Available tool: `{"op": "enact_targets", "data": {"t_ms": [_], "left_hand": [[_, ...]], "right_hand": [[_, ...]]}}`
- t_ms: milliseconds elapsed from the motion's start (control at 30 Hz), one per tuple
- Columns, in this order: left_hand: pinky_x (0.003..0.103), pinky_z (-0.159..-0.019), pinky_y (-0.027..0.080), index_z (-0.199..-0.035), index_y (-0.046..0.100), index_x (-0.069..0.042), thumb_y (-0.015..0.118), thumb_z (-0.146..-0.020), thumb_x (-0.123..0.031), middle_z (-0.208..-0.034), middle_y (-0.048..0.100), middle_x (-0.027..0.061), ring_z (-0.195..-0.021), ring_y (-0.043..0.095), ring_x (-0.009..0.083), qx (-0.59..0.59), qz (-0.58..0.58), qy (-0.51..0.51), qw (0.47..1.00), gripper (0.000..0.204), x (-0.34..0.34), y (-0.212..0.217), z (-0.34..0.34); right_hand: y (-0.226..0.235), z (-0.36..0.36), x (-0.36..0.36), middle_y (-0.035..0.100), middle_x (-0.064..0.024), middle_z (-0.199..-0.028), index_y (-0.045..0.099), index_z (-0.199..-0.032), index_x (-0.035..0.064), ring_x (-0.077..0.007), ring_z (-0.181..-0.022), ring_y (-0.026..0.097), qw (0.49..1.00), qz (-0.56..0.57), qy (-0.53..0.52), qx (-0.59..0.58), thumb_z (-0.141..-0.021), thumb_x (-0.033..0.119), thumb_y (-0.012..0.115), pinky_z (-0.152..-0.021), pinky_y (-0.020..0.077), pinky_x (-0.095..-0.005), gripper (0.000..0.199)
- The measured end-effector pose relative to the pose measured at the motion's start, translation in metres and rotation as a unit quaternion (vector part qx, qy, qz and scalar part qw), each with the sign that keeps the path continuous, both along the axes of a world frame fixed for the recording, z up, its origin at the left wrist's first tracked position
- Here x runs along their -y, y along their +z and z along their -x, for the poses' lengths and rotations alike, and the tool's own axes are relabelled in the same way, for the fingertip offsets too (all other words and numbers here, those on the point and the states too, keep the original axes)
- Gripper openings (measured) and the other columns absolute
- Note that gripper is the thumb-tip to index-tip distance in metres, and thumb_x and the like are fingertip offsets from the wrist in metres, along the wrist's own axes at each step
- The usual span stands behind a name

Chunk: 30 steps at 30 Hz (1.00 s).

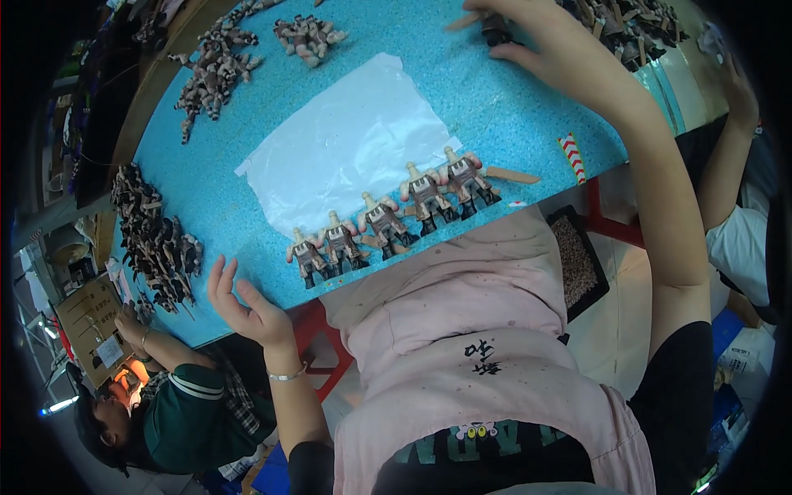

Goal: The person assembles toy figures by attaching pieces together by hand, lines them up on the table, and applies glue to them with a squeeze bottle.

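Note:
My left hand (252, 309) hovers by the table's near left edge, its fingers apart and nothing in it. At the far right, my right hand (549, 45) has thumb and fingers closed around a small dark figure part (496, 30). A flat tan piece (464, 22) sticks out beside that part. Along the near edge lies a row of several headless toy figures (382, 221) with brown-grey torsos, pale necks and black legs. Another flat tan piece (513, 175) lies by the row's right end.
A white plastic sheet (346, 148) is stuck on the blue tabletop (495, 99). Piles of figure parts lie at far left (216, 70), far middle (309, 40), left edge (157, 239) and far right (631, 29). Co-workers' arms (169, 346) (730, 157) reach in at both sides.

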<state>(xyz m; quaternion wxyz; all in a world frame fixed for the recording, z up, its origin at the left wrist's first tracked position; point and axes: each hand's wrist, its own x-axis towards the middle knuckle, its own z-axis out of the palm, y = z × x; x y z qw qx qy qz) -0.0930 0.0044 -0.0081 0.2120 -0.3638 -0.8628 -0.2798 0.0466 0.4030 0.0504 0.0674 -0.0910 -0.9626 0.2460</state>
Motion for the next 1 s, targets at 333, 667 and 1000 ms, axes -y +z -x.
{"op": "enact_targets", "data": {"t_ms": [333, 667, 1000], "left_hand": [[0.04, -0.09, 0.042, -0.1, 0.062, 0.003, 0.046, -0.091, -0.003, -0.108, 0.061, 0.018, -0.102, 0.055, 0.0317, -0.05, 0.042, -0.013, 0.998, 0.02, -0.004, -0.002, 0.001], [0.039, -0.087, 0.043, -0.098, 0.063, 0.003, 0.047, -0.09, -0.002, -0.105, 0.062, 0.0177, -0.099, 0.057, 0.0309, -0.05, 0.027, -0.006, 0.998, 0.018, -0.008, -0.003, -0.002], [0.038, -0.087, 0.044, -0.098, 0.062, 0.004, 0.047, -0.091, -0.002, -0.105, 0.062, 0.0172, -0.099, 0.056, 0.0296, -0.045, 0.04, -0.001, 0.998, 0.018, -0.006, -0.004, -0.003]], "right_hand": [[-0.049, -0.065, 0.019, 0.052, -0.012, -0.128, 0.051, -0.115, 0.0062, -0.0177, -0.113, 0.052, 0.948, 0.278, 0.046, -0.145, -0.08, 0.009, 0.069, -0.099, 0.0387, -0.0321, 0.04], [-0.048, -0.1, 0.02, 0.053, -0.012, -0.133, 0.055, -0.117, 0.0059, -0.0253, -0.125, 0.048, 0.985, 0.14, -0.001, -0.103, -0.075, 0.007, 0.069, -0.104, 0.0372, -0.0367, 0.044], [-0.048, -0.095, 0.029, 0.055, -0.0097, -0.128, 0.055, -0.118, 0.0052, -0.024, -0.12, 0.051, 0.987, 0.11, -0.029, -0.116, -0.076, 0.005, 0.068, -0.102, 0.0396, -0.0358, 0.044]]}}
